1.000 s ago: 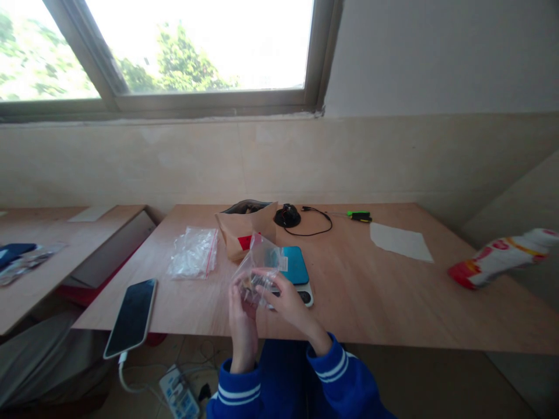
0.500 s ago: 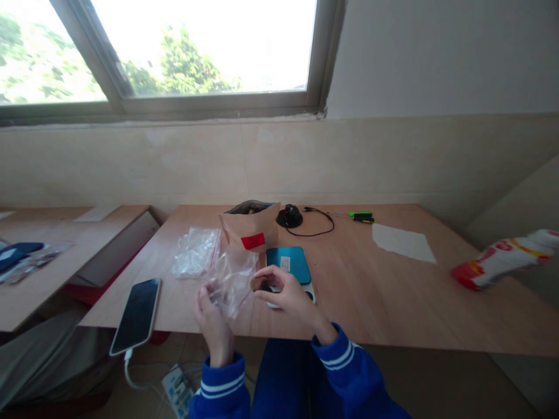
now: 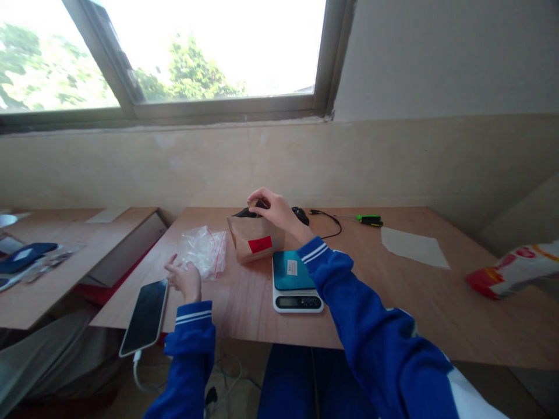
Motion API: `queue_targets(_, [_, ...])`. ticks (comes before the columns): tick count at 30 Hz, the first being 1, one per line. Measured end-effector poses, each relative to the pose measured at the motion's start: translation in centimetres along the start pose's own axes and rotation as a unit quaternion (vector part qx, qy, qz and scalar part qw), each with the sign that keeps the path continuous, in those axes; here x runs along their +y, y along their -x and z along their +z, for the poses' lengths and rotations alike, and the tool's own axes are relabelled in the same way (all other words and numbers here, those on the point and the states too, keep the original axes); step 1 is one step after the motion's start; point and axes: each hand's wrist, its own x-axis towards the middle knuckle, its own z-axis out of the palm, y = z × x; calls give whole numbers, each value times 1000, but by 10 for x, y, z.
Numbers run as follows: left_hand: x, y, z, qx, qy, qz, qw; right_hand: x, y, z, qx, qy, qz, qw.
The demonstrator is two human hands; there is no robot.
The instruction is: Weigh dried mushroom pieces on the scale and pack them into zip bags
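Note:
My right hand (image 3: 278, 212) pinches a small brown piece (image 3: 253, 203) over the mouth of a kraft paper bag (image 3: 239, 240) with a red label. The piece's exact kind does not show. My left hand (image 3: 186, 279), fingers apart and holding nothing, hovers beside the clear plastic zip bags (image 3: 204, 251) and close to the phone's upper end. In front of the paper bag lies a white kitchen scale (image 3: 279, 301) with a teal top plate (image 3: 293, 280); my right sleeve crosses its upper right corner.
A phone (image 3: 145, 314) on a white cable overhangs the front edge. Behind my right hand are a black round-based device (image 3: 300, 215) and its cord. Screwdrivers (image 3: 369, 220), a sheet of paper (image 3: 413, 247) and a red-white bottle (image 3: 510, 270) lie to the right. Another person's leg shows at left.
My right hand has carried the brown piece from above the scale up to the paper bag. My left hand has let go of a plastic bag and moved left.

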Motion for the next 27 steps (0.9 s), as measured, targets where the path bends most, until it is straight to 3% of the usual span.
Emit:
queue_targets(4, [3,16,1,33,-103,-22,994,1,-2,0,-68,22,-17,997])
queue_targets(6, [11,25,5,8,-114,38,993,0,-1,0,-90,-3,-1,996])
queue_targets(9, [27,35,15,-58,-32,161,985,-5,0,-3,-114,-58,20,992])
queue_targets(12, [42,41,29,-144,81,213,963,-9,4,-13,-69,-97,27,993])
queue_targets(16, [54,39,44,-218,180,205,937,6,23,-41,45,-26,49,997])
queue_targets(18, [57,35,49,-210,207,199,935,23,37,-53,48,-8,95,994])
queue_targets(21, [59,26,56,-179,229,193,937,46,54,-59,1,-12,141,990])
queue_targets(23, [60,22,62,-178,238,191,936,54,58,-53,-9,-14,137,990])
queue_targets(27, [63,23,77,-181,269,178,929,53,56,-33,49,-17,118,992])
